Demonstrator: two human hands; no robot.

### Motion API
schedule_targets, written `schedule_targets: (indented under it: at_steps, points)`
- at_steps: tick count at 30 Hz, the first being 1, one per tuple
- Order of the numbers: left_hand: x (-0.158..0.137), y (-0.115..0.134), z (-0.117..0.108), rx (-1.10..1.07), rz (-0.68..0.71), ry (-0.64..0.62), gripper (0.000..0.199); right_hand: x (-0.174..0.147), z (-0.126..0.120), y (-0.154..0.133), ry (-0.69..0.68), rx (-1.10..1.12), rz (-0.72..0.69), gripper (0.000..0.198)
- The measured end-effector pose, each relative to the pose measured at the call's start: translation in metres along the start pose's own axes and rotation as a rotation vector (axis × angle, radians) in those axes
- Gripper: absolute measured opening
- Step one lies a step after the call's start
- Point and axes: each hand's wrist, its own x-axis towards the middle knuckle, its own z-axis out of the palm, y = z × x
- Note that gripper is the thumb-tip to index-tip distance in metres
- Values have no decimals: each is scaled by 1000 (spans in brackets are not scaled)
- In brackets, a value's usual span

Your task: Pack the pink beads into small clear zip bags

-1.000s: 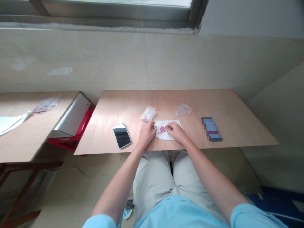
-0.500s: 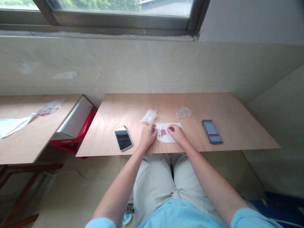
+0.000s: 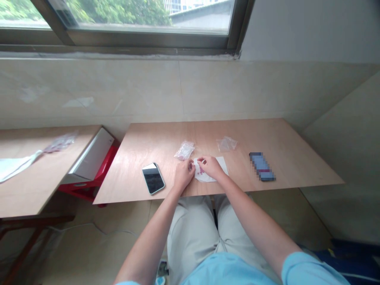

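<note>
A white sheet (image 3: 222, 163), cloth or paper, lies near the table's front edge with small pink-red bead-like pieces (image 3: 200, 171) in a loose group on it. At the sheet's left edge, my left hand (image 3: 183, 174) is closed with its fingers curled; whatever it holds is too small to make out. My right hand (image 3: 211, 168) reaches over the sheet, thumb and fingertips pinched together above the pieces and close to the left hand. Anything in that pinch is hidden. Part of the group is covered by the right hand. Just beyond the left hand lies a clear plastic bag (image 3: 184, 150) with small contents.
A phone (image 3: 153, 178) lies to the left, and a second, pixelated phone (image 3: 263, 166) to the right. Thin clear bags (image 3: 227, 144) rest behind the sheet. Another table (image 3: 26, 194) stands at left, with a red stool (image 3: 101, 174) in the gap.
My right hand has moved left across the sheet, over the pink pieces and nearer my left hand. The left hand stays at the sheet's edge. The whole view has shifted slightly.
</note>
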Motion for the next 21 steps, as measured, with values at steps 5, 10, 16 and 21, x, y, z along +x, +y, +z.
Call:
schedule_targets:
  at_steps: [5, 10, 16, 21]
  points:
    - [0, -3, 3, -25, -13, 17, 18, -20, -20, 33, -10, -43, 37, 14]
    - [0, -3, 3, -79, -20, 10, 17, -36, -25, 48, -23, -61, 2, 10]
    - [1, -1, 1, -241, -77, 25, 19, -40, -12, 53, 17, -77, -52, 10]
    - [12, 2, -15, -789, -256, 31, 22, -45, -6, 56, 67, -94, -77, 14]
